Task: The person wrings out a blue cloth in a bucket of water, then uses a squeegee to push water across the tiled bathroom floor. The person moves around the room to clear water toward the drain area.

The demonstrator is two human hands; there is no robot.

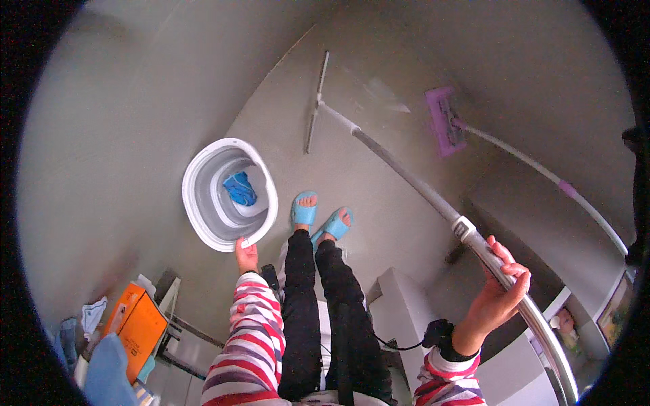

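My left hand (247,258) grips the near rim of a white plastic bucket (204,195), which is tipped so that its inside faces me. A crumpled blue cloth (240,189) lies at the bottom of it. On the right, my right hand (500,289) is wrapped around the metal pole (406,173) of a long-handled squeegee. Its thin, straight head (323,76) reaches the grey floor ahead of my feet. A whitish patch, perhaps wet, shows on the floor to the right of that head.
A flat mop with a purple head (441,122) stands at the right, its white handle (523,155) slanting towards the wall. An orange box (134,325) and cloths are at lower left. White cabinet units (401,299) flank my legs; I wear blue slippers (303,215).
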